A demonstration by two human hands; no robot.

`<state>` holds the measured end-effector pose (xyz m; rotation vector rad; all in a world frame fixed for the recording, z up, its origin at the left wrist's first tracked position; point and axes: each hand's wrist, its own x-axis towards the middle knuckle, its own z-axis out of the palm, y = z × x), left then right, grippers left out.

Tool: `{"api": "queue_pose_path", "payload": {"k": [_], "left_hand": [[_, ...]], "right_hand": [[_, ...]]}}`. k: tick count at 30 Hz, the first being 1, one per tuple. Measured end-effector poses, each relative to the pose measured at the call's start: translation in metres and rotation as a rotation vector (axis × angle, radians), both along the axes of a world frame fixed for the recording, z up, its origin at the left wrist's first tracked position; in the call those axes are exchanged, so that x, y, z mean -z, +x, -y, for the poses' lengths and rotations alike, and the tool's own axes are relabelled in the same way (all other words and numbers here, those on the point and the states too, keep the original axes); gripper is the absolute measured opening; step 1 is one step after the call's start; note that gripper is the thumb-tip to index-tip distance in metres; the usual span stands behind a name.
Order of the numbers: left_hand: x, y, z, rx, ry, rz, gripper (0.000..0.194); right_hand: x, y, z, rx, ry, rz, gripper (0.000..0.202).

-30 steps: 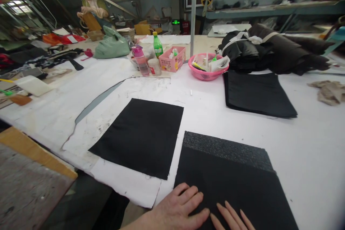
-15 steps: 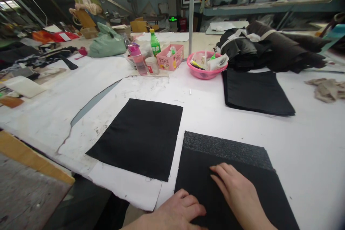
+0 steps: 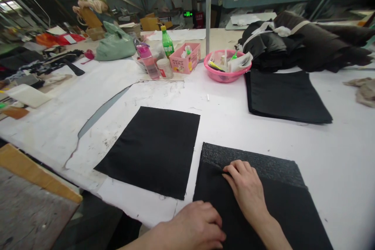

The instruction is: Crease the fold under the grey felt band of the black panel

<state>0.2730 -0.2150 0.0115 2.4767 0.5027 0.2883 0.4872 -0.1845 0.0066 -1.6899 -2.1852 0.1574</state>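
Note:
A black fabric sheet point(image 3: 281, 218) lies at the lower right on a dark board or panel with a rough, speckled strip point(image 3: 263, 164) showing along its far edge. My right hand point(image 3: 247, 189) pinches the sheet's far edge beside that strip, thumb and fingertips together, and the cloth there is slightly raised. Curled over the sheet's near left side is my left hand point(image 3: 197, 224), its fingertips bent down against the cloth and partly hidden. To the left, a separate flat black fabric piece point(image 3: 154, 150) rests alone on the white-covered table point(image 3: 228, 125).
Behind are a stack of black sheets point(image 3: 288, 95), dark fabric rolls point(image 3: 310, 43), a pink basin point(image 3: 227, 78), a pink box point(image 3: 186, 58), a green bottle point(image 3: 167, 43) and a purple-lidded cup point(image 3: 150, 64). A person point(image 3: 92, 2) stands at the far left.
My right hand has moved forward and slightly left to the sheet's far edge and pinches it there. My left hand stays near the left side. The view has shifted slightly.

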Motion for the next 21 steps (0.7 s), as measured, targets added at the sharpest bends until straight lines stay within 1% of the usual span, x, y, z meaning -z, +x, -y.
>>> {"api": "queue_pose_path", "payload": {"k": [1,3,5,6,8,10,11,15,18,21], "left_hand": [[-0.005,0.002,-0.008,-0.069,0.01,-0.008,0.016],[-0.011,0.009,-0.027,-0.219,0.085,-0.013,0.018],[-0.012,0.017,-0.048,-0.326,0.18,-0.025,0.025],[-0.012,0.022,-0.057,-0.354,0.22,-0.042,0.027],[-0.009,0.029,-0.073,-0.365,0.261,-0.093,0.025],[-0.008,0.032,-0.085,-0.345,0.252,-0.14,0.016],[-0.008,0.032,-0.09,-0.34,0.242,-0.162,0.015],[-0.015,0.016,-0.103,-0.366,0.246,-0.263,0.027],[-0.022,0.002,-0.108,-0.401,0.283,-0.328,0.034],[-0.026,0.002,-0.109,-0.428,0.316,-0.304,0.043]], "right_hand": [[0.001,0.0,0.0,-0.002,0.002,-0.015,0.009],[0.002,0.0,0.0,-0.017,0.011,-0.046,0.008],[0.005,0.0,0.0,-0.038,0.031,-0.071,0.008],[0.006,0.001,0.001,-0.051,0.041,-0.083,0.009],[0.009,0.002,0.002,-0.071,0.058,-0.107,0.01],[0.012,0.003,0.004,-0.079,0.071,-0.137,0.01],[0.014,0.003,0.005,-0.077,0.081,-0.15,0.009],[0.018,0.005,0.006,-0.044,0.12,-0.178,0.004],[0.018,0.005,0.007,-0.049,0.119,-0.168,0.013],[0.018,0.006,0.006,-0.067,0.121,-0.139,0.019]]}}
